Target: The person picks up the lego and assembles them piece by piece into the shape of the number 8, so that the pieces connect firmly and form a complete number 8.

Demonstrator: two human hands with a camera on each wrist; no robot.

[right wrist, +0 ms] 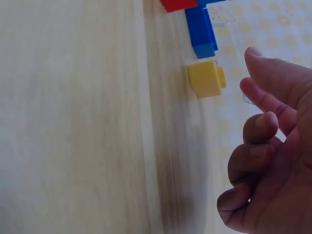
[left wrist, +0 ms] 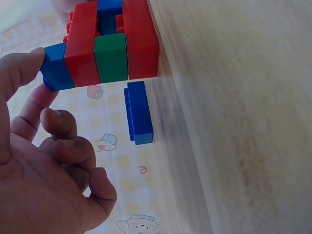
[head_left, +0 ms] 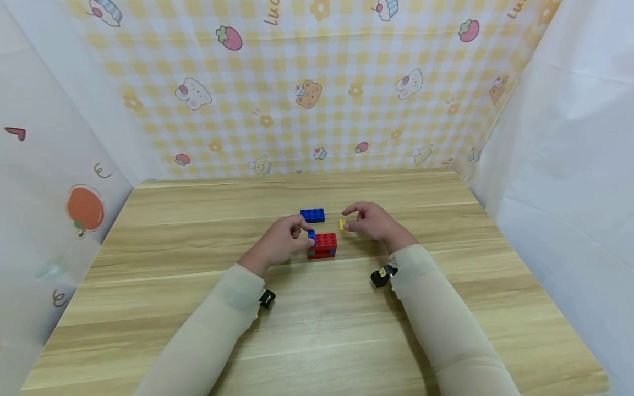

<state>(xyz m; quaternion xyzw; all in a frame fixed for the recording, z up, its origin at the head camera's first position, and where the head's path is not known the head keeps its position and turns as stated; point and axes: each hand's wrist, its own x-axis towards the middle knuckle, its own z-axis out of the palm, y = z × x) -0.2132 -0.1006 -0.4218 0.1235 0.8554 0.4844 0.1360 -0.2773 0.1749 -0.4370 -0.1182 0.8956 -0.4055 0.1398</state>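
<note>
My left hand (head_left: 279, 242) pinches a small blue brick (left wrist: 57, 73) between thumb and index finger. That brick sits on the left end of a block build, whose top layer is a red brick (head_left: 326, 240). Below, a green brick (left wrist: 110, 58) and a blue one (left wrist: 109, 22) separate it from a lower red brick (left wrist: 141, 44), with a gap between them. My right hand (head_left: 373, 223) hovers by a small yellow brick (right wrist: 204, 79) on the table, thumb and index finger spread apart and nothing between them.
Just behind the build lies a longer blue brick (head_left: 313, 215) with studs up. Everything stands on a wood-grain table (head_left: 317, 330). A checked, patterned cloth (head_left: 277, 110) hangs along its back edge, and white cloths (head_left: 569, 165) hang at the sides.
</note>
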